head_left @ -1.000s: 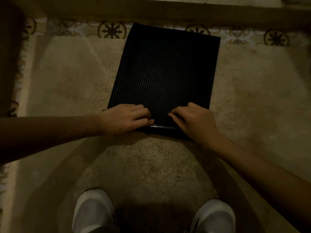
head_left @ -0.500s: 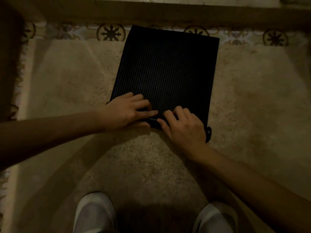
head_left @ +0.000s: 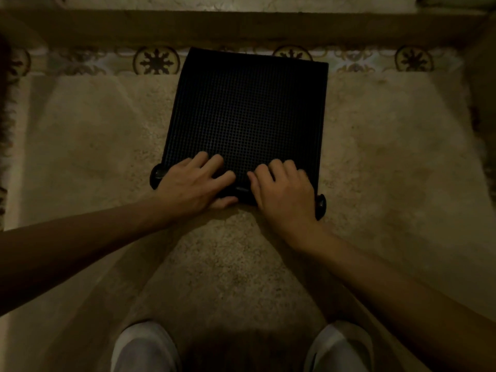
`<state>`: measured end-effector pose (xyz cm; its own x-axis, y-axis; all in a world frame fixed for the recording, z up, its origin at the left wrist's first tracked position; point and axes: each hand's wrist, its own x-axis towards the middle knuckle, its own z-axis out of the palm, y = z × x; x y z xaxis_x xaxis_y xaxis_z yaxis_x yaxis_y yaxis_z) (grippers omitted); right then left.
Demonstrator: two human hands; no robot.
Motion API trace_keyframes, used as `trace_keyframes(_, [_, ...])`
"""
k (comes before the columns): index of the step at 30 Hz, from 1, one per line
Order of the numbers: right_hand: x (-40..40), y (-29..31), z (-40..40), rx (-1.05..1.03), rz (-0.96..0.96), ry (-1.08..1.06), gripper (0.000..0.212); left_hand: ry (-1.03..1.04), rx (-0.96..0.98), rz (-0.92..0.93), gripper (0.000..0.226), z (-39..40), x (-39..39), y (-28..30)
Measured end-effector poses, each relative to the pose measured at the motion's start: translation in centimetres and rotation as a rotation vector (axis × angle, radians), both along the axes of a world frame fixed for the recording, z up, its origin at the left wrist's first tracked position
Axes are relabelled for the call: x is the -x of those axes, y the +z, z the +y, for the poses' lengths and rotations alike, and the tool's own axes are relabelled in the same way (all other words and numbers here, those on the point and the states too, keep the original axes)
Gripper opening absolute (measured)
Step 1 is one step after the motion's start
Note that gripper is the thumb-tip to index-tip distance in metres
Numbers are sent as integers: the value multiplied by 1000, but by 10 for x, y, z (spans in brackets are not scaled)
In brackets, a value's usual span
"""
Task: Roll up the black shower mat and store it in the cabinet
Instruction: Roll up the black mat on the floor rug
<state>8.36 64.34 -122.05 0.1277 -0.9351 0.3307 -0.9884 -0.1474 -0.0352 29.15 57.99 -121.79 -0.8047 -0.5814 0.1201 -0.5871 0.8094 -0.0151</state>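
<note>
**Q:** Mat location?

**A:** The black shower mat (head_left: 247,111) is flat on the beige rug (head_left: 94,157), and its far edge reaches the patterned tiles (head_left: 155,60). The near edge is curled into a thin roll (head_left: 241,193), with both ends poking out past my hands.

**Q:** Left hand?

**A:** My left hand (head_left: 193,183) is on the roll's left half. The fingers are spread over the top and the thumb is tucked under the near side, so it's gripping.

**Q:** Right?

**A:** My right hand (head_left: 281,191) is on the right half, fingers bent over the roll and clamped down on it. The two hands are close together but not touching.

**Q:** Anything else?

**A:** My white shoes (head_left: 145,347) are on the rug at the bottom of the view, well apart from the mat.
</note>
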Motion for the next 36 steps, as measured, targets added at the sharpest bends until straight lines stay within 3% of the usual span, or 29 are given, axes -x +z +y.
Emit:
trace_keyframes(6, [-6,-7,-5,-18,-73,-46,40,-12,34,38,43,-4,3,3])
trace_keyframes(9, [0,-3,-21,-34,-106,-38,43,87,-8,33,50,-2,8,3])
trace_keyframes(13, [3,-1,-30,-69,-167,-49,38,46,-18,-27,65,-8,8,-1])
trace_keyframes(20, [-11,-2,-9,-104,4,-89,35,-3,4,-54,56,-19,15,3])
trace_keyframes(25, [-3,2,-30,-178,-42,-21,39,53,-129,-31,64,-30,21,11])
trace_keyframes(36, [9,7,-47,-201,-138,125,35,99,-138,24,58,-11,23,16])
